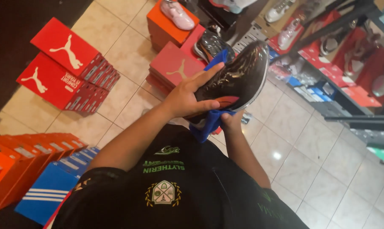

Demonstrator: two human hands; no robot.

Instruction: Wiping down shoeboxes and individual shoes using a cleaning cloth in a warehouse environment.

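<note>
Your left hand (185,99) is clasping the glossy black sneaker (236,76) from above; your right hand (231,122) is gripping the blue cloth (207,126) beneath it.

Shoebox stacks (64,68) left, shelves (327,51) right (tiled floor (319,169) open)

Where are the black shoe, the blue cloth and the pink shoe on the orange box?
black shoe (238,76), head view, on its glossy wrapped side.
blue cloth (205,126), head view, on the fold hanging below the shoe.
pink shoe (177,12), head view, on its upper, atop the orange box (160,29).
</note>
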